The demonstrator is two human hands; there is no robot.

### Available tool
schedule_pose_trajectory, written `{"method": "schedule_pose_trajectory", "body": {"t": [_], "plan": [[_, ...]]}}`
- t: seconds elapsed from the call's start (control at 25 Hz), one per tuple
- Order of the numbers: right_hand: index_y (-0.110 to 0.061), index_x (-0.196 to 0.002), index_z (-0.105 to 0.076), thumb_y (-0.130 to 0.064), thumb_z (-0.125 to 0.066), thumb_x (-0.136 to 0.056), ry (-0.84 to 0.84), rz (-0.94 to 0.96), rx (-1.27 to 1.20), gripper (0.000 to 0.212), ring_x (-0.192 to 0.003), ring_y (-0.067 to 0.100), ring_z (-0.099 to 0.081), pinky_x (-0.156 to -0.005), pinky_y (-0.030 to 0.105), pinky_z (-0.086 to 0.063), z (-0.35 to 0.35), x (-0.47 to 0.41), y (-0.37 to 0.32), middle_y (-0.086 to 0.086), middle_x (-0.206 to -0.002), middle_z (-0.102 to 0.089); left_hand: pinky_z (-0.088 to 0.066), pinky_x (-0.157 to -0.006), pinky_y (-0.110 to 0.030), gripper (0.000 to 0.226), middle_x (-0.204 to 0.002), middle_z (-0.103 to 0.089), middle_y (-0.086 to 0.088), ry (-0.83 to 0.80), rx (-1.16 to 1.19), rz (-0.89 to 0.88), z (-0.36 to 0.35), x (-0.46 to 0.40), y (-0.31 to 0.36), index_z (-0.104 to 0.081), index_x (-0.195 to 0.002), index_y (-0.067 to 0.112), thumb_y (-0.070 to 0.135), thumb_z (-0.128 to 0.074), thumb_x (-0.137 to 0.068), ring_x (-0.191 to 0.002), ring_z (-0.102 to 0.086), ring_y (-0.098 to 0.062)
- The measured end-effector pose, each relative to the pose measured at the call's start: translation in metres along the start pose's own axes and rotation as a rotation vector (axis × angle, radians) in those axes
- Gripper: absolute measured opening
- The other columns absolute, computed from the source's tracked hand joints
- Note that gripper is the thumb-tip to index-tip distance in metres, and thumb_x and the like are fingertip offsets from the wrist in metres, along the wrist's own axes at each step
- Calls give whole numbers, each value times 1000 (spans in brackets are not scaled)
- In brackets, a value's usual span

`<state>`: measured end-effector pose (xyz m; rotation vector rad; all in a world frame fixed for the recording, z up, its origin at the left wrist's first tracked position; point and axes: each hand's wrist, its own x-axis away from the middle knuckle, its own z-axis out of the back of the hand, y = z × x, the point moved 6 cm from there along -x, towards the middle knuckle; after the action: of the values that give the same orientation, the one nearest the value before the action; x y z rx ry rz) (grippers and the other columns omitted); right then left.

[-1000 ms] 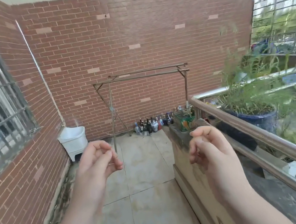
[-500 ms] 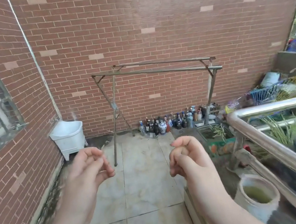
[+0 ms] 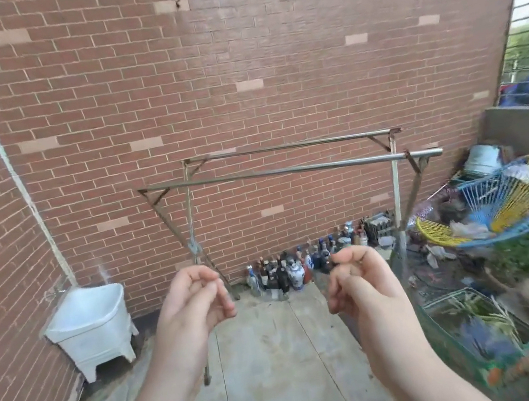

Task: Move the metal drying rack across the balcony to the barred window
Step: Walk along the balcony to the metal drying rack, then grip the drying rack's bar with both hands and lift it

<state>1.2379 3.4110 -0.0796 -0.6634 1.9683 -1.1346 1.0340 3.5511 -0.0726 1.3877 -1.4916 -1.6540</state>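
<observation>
The metal drying rack stands ahead of me against the far brick wall, with two long horizontal bars on crossed legs. My left hand is raised in front of the rack's left legs, its fingers loosely curled and holding nothing. My right hand hovers at the same height, fingers curled inward, also with nothing in it. Both hands are short of the rack and apart from it. The barred window is out of view, save for a sliver of ledge at the left edge.
A white plastic basin stands by the left wall. Several bottles line the foot of the far wall. At the right are a woven yellow-and-blue chair, a green crate of plants and clutter. The tiled floor runs between them.
The view has come closer to the rack, which now looks larger. The barred window and steel railing have slid out of frame. Both hands stay raised and curled.
</observation>
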Motion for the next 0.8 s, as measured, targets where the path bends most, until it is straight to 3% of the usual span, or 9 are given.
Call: {"method": "schedule_pose_trajectory", "body": {"t": [0.08,0.24,0.4,0.56,0.64,0.68,0.8], "plan": [[-23,-95,-64,-5,-49,-85,25,-8,8,26,-58,18,-55,-58,24,-48,-4,-47,25,4,-69,-60,-56,-67,-33,18,-74,-63,-3,-63,-30,28,-3,-55,-24,-64,-90,22,9,-53,-95,-70,-63,-24],[-24,-93,-64,9,-44,-96,69,-5,77,38,-58,17,-54,-61,30,-47,0,-154,82,2,-68,-60,-57,-66,-34,18,-75,-66,-2,-91,-67,54,2,-171,-75,-64,-92,21,9,-52,-96,-71,-65,-24],[-25,-93,-63,-11,-49,-83,15,-8,108,22,-61,19,-52,-62,29,-48,-8,-272,135,1,-69,-58,-57,-70,-42,11,-78,-66,-6,-8,-7,94,5,-279,-129,-66,-91,20,17,-56,-87,-72,-65,-27],[-25,-92,-64,-17,-56,-80,-22,-165,51,16,-64,22,-53,-62,37,-47,-20,-397,197,1,-72,-62,-59,-75,-45,17,-89,-71,-13,37,142,141,0,-393,-180,-67,-101,12,8,-52,-95,-85,-71,-32],[-20,-101,-67,-19,-64,-81,42,-288,-10,20,-74,19,-69,-68,35,-57,-16,-451,238,5,-89,-71,-61,-80,-47,22,-101,-76,-18,80,304,238,-5,-446,-210,-63,-114,4,11,-57,-94,-102,-73,-37],[-15,-112,-67,-20,-68,-85,57,-362,-91,27,-87,17,-74,-77,35,-60,-15,-472,257,7,-107,-74,-61,-82,-47,32,-109,-76,-21,99,403,310,-9,-465,-224,-60,-120,1,14,-62,-91,-108,-72,-39],[-13,-154,-38,-37,-66,-98,65,-494,-349,66,-120,23,-64,-107,45,-48,-10,-533,299,15,-151,-51,-52,-100,-52,72,-138,-58,-32,87,603,492,-30,-526,-272,-42,-145,0,26,-71,-86,-127,-59,-44]]}}
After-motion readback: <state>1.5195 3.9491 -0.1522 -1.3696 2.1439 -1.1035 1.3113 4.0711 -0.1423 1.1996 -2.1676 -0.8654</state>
